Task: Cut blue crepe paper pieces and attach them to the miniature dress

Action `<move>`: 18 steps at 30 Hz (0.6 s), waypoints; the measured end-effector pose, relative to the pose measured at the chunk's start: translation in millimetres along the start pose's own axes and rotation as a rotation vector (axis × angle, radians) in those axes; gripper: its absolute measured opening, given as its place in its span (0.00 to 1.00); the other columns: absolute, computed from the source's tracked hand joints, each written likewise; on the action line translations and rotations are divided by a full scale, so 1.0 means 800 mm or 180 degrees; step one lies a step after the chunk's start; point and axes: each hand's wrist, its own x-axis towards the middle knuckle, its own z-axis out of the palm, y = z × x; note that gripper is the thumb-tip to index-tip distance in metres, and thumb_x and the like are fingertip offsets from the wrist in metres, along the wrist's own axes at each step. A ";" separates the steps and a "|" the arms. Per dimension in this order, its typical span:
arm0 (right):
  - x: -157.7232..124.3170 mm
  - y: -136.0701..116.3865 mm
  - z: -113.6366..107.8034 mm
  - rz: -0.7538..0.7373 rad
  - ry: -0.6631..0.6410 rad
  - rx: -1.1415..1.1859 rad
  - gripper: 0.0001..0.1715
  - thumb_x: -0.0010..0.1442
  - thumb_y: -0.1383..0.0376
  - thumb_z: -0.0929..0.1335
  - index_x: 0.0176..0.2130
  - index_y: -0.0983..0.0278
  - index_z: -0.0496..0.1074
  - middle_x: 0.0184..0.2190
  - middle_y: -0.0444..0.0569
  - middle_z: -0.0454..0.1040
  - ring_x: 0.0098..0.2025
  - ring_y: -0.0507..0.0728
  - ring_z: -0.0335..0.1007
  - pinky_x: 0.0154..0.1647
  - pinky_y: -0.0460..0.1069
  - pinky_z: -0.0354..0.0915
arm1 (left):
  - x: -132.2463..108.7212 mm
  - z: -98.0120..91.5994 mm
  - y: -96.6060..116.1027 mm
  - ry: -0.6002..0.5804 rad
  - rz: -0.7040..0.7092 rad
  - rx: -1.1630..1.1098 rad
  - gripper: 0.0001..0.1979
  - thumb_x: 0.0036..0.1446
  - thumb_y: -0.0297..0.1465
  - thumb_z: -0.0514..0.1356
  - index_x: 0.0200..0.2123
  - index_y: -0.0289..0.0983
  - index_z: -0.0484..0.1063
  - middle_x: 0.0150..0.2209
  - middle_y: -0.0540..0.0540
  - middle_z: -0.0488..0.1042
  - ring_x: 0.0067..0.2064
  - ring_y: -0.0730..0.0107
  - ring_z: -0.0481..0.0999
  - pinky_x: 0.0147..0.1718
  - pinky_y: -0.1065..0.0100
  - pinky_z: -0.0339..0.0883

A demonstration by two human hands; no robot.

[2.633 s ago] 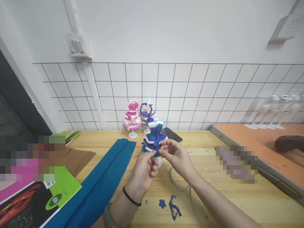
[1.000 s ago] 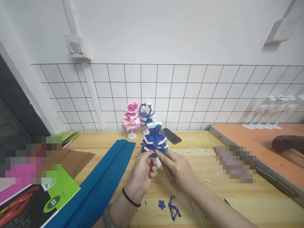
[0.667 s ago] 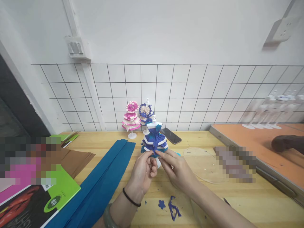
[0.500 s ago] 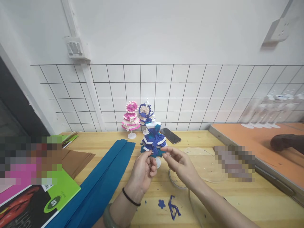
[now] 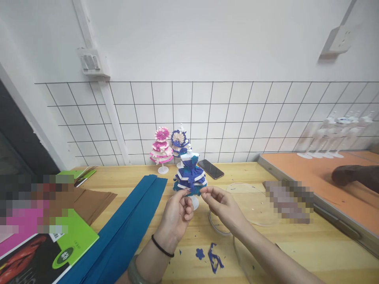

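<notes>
In the middle of the table stands a small blue and white tiered paper dress (image 5: 190, 173) on a white dress-form stand with a round base (image 5: 194, 202). My left hand (image 5: 179, 209) has its thumb and index finger pinched at the lower left of the skirt hem, the other fingers curled. At the hem's lower right, my right hand (image 5: 220, 201) pinches the teal ruffled edge between thumb and index finger. A blue paper flower (image 5: 200, 253) and a cut blue paper scrap (image 5: 215, 258) lie on the table in front.
Behind stand a pink paper dress (image 5: 161, 150) and another blue one (image 5: 179, 139), near a phone (image 5: 211, 169). Blue crepe paper (image 5: 127, 225) and brown paper (image 5: 94, 201) lie left. Bare white dress forms (image 5: 336, 136) stand on the orange surface (image 5: 296, 169) at right.
The view has shifted slightly, moving everything a little to the left. Both hands keep their pinch at the skirt hem, and the dress stays in place.
</notes>
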 end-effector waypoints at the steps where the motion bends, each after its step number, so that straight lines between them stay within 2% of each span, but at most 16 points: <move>1: 0.001 0.001 0.002 0.0057 0.0011 0.0052 0.19 0.44 0.55 0.69 0.31 0.67 0.69 0.16 0.38 0.57 0.17 0.46 0.46 0.16 0.42 0.44 | 0.000 0.000 0.000 0.0018 -0.0007 -0.0011 0.04 0.50 0.27 0.53 0.25 0.33 0.64 0.13 0.54 0.63 0.12 0.85 0.56 0.08 0.82 0.42; 6: 0.004 0.004 0.013 0.0440 -0.0034 0.0567 0.20 0.43 0.58 0.70 0.34 0.70 0.70 0.12 0.35 0.54 0.15 0.44 0.43 0.15 0.42 0.39 | -0.002 0.004 0.003 0.0120 -0.0066 -0.0080 0.04 0.51 0.26 0.51 0.25 0.34 0.62 0.13 0.54 0.62 0.11 0.84 0.56 0.07 0.82 0.43; 12: 0.013 0.010 0.022 0.0469 -0.0090 0.0933 0.17 0.47 0.57 0.68 0.34 0.68 0.69 0.13 0.35 0.55 0.14 0.43 0.41 0.15 0.42 0.36 | 0.000 0.004 0.003 0.0141 -0.0087 -0.0114 0.05 0.51 0.26 0.52 0.24 0.35 0.61 0.13 0.54 0.62 0.11 0.84 0.56 0.07 0.82 0.42; 18: 0.015 0.009 0.030 0.0472 -0.0055 0.1093 0.15 0.45 0.59 0.70 0.29 0.68 0.68 0.12 0.34 0.54 0.13 0.42 0.40 0.15 0.42 0.36 | 0.002 -0.002 0.003 0.0106 -0.0017 -0.0097 0.05 0.50 0.27 0.52 0.24 0.34 0.63 0.13 0.54 0.62 0.11 0.84 0.57 0.07 0.82 0.43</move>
